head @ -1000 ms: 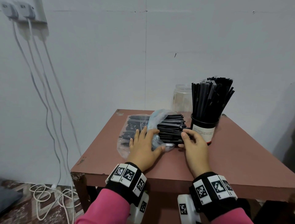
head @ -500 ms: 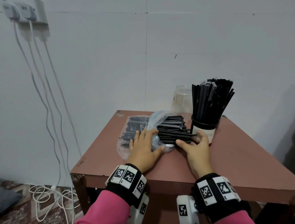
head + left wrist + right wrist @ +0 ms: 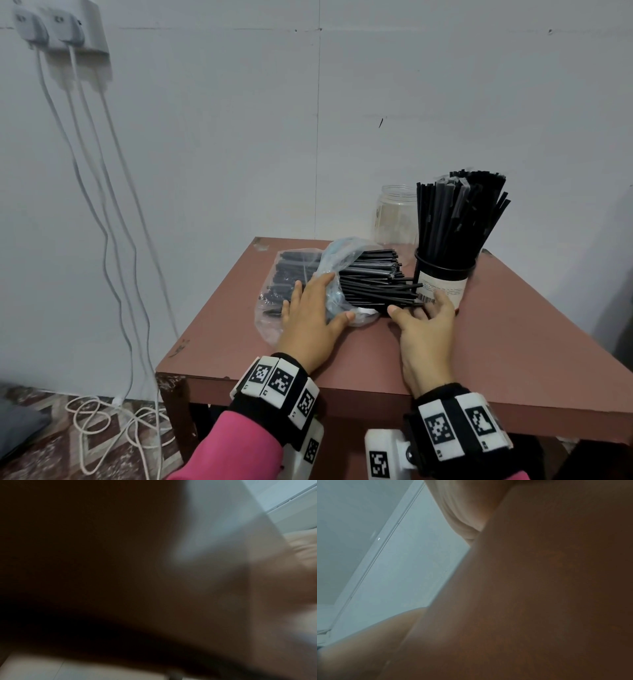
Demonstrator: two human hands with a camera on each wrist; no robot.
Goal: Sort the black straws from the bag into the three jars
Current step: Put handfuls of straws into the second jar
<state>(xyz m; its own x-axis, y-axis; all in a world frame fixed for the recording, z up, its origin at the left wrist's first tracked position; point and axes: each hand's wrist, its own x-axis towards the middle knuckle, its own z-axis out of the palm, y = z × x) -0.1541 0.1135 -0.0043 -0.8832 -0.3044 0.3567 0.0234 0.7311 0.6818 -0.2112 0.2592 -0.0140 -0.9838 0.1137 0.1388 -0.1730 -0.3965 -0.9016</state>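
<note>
A: Head view: straws (image 3: pixel 373 281) poking from the bag (image 3: pixel 298 274) on the counter (image 3: pixel 513 325), just left of the full jar (image 3: pixel 443 284). Light, stiff, slick; best pinched mid-bundle.

B: Left hand (image 3: pixel 310 315) flat on bag, grip wide. Right hand (image 3: pixel 426 325) low, thumb under straw ends, fingers curling over them.

A: Wrist views: blurred skin, wall only; grip unreadable.

Head view evenly lit, sharp, edges bowed — both wrist views dark, blurred.

Head view down; wrist views (blurred) close.
</note>
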